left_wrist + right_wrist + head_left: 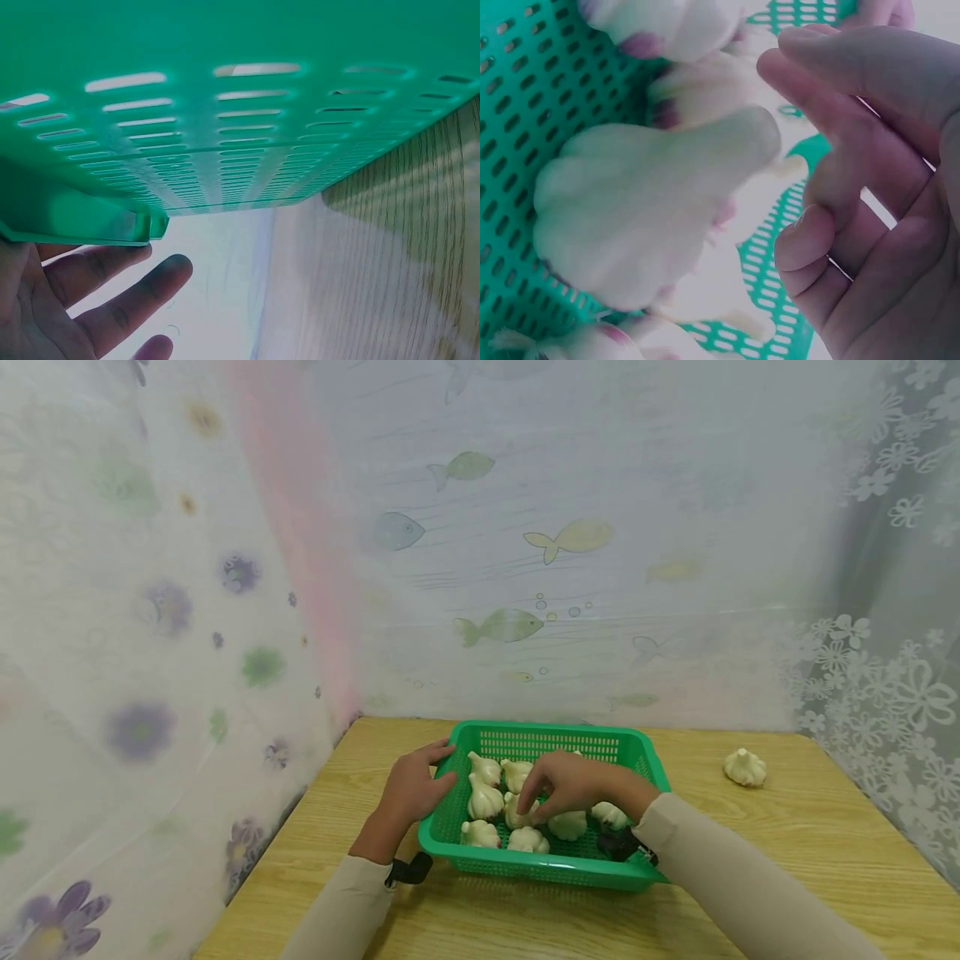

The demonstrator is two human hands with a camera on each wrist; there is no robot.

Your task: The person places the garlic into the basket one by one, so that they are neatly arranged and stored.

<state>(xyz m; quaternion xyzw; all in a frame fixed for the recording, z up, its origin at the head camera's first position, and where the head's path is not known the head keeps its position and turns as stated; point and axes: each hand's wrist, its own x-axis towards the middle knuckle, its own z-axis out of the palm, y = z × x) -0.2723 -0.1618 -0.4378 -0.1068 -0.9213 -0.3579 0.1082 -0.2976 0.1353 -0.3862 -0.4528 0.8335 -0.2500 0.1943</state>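
A green plastic basket [555, 863] with slotted walls holds several garlic bulbs [485, 802]. My left hand [416, 783] rests at its left rim; in the left wrist view the fingers [135, 307] extend straight beside the rim. Over the basket's middle, my right hand [568, 781] reaches down with bent fingers, close above a garlic bulb [517, 814]. In the right wrist view, nothing sits between thumb and fingers, and a large bulb [645, 214] lies apart from the fingertips. Part of the basket's right side is hidden by the right forearm.
One garlic bulb [745, 768] lies outside the basket, on the right of the wooden table [750, 852]. Patterned curtains [480, 568] hang behind the table and along its sides. Black wrist straps [411, 868] are on both arms.
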